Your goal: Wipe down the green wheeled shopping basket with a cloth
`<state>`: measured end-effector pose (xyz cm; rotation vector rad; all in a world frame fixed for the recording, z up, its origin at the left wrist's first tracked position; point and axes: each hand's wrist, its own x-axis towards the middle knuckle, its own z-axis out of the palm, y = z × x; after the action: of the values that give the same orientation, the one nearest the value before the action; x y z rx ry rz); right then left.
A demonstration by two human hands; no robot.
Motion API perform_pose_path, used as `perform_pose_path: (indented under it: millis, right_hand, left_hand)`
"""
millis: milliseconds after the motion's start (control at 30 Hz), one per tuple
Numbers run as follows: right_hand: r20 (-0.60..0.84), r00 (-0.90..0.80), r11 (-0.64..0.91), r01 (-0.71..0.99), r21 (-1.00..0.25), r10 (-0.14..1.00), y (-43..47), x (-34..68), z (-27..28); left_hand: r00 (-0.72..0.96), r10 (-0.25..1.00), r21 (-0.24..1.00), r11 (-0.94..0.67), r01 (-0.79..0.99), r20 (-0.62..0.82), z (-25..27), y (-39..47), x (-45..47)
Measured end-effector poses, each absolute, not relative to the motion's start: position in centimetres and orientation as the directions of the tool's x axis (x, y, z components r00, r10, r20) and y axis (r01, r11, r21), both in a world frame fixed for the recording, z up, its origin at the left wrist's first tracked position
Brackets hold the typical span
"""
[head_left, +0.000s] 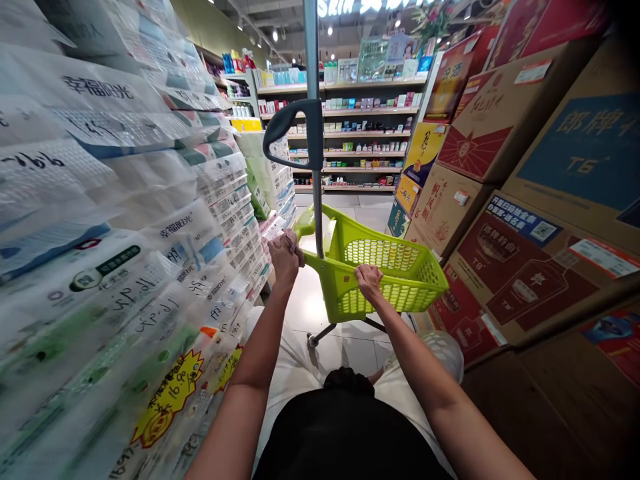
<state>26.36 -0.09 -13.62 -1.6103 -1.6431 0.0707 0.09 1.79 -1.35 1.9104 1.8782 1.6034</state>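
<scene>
A lime-green shopping cart stands before me, its basket turned to the right, with a tall grey pole and a dark loop handle rising from it. My right hand is closed over the near rim of the basket, fingers hooked inside. At the cart's left end, my left hand is closed on a crumpled pinkish-brown cloth, beside the green end piece. Its fingertips are partly hidden.
Stacked white tissue packs rise close on my left. Printed cartons are piled on my right. Shelves with small boxed goods stand ahead, past a tiled floor. A cart wheel shows below.
</scene>
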Motion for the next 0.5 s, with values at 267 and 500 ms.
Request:
perform_pose_path:
  millis: [267,500]
  right_hand:
    - [0.485,0.157,0.18,0.796,-0.578,0.86,-0.3,26.3,-13.3]
    - [0.468,0.178,0.149,0.801,-0.58,0.866,-0.2,25.9,-13.2]
  left_hand:
    - [0.01,0.766,0.512,-0.439,0.738,0.643,-3.4,-1.0,1.9]
    - [-0.129,0.754,0.468,-0.256,0.846,0.645,-2.5,-0.3,2.1]
